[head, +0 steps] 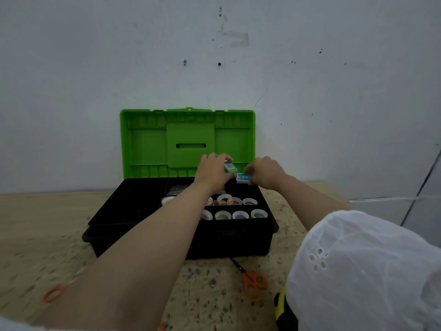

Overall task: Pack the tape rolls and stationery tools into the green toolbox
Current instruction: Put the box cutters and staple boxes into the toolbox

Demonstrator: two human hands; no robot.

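Observation:
The toolbox [133, 211] stands open on the table, its black base toward me and its green lid [148, 144] upright against the wall. Several tape rolls [239, 215] sit in the tray's right compartments. Over the tray's back right part, my left hand [212, 170] grips a small green box [230, 167] with a barcode. My right hand [265, 173] pinches a second small box [244, 178], white and teal, just beside it. Orange-handled scissors [253, 281] lie on the table in front of the toolbox.
Another orange scissor handle [53, 293] shows at the lower left on the speckled tabletop [47, 223]. A yellow and black object [282, 311] lies at the bottom edge, partly behind my white sleeve [362, 271]. A grey wall stands right behind the lid.

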